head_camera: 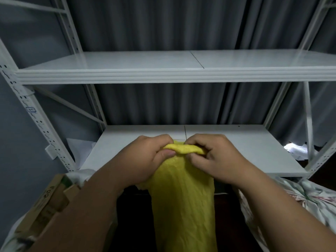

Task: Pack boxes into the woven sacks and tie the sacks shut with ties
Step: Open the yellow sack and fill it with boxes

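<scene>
Two white metal shelves of a bolted rack fill most of the view, one at chest height and a lower one just behind the hands, with a grey pleated curtain hanging behind the frame. Down the middle hangs the yellow woven sack, its body falling straight and slack from the hands to the bottom edge of the picture, in front of the lower shelf's front edge. At the lower left sits a brown cardboard box, partly wrapped in pale sheeting and partly hidden by the left forearm. Crumpled pale cloth lies at the lower right, beside the right forearm. The left hand pinches the left end of the sack's top rim, thumb underneath and fingers curled over it. The right hand pinches the right end of that rim in the same way. Both hands sit close together, nearly touching, with the bunched yellow rim stretched as a short fold between them.
</scene>
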